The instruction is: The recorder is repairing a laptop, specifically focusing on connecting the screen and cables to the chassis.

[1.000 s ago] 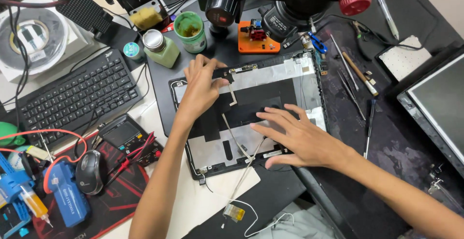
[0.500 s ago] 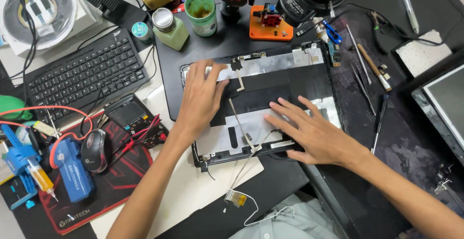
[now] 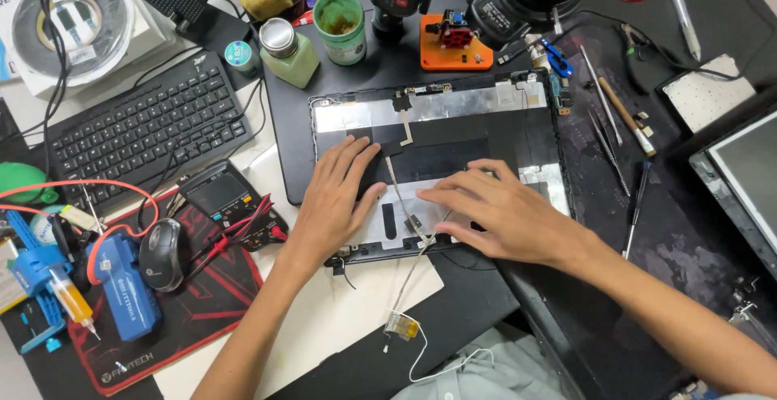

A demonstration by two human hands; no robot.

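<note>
A black laptop lid cover (image 3: 477, 137) lies inside-up on the dark mat, with silver foil strips along its top and lower part. My left hand (image 3: 336, 197) rests flat on its lower left area, fingers together. My right hand (image 3: 502, 214) lies flat across the lower middle, fingers spread toward the left. Neither hand holds anything. A thin cable (image 3: 405, 206) runs from the lid's middle down between my hands to a small yellowish connector (image 3: 401, 325) on the white sheet.
A black keyboard (image 3: 137, 125) sits at the left, with a multimeter (image 3: 222, 197), a mouse (image 3: 164, 253) and a blue tool (image 3: 125, 287) below it. Bottles and a green cup (image 3: 340, 26) stand behind the lid. Tweezers and screwdrivers (image 3: 615, 125) lie right, beside a screen panel (image 3: 749, 181).
Both hands have slid down and inward across the lid toward its near edge. The view has shifted, so the lid sits lower and more central.
</note>
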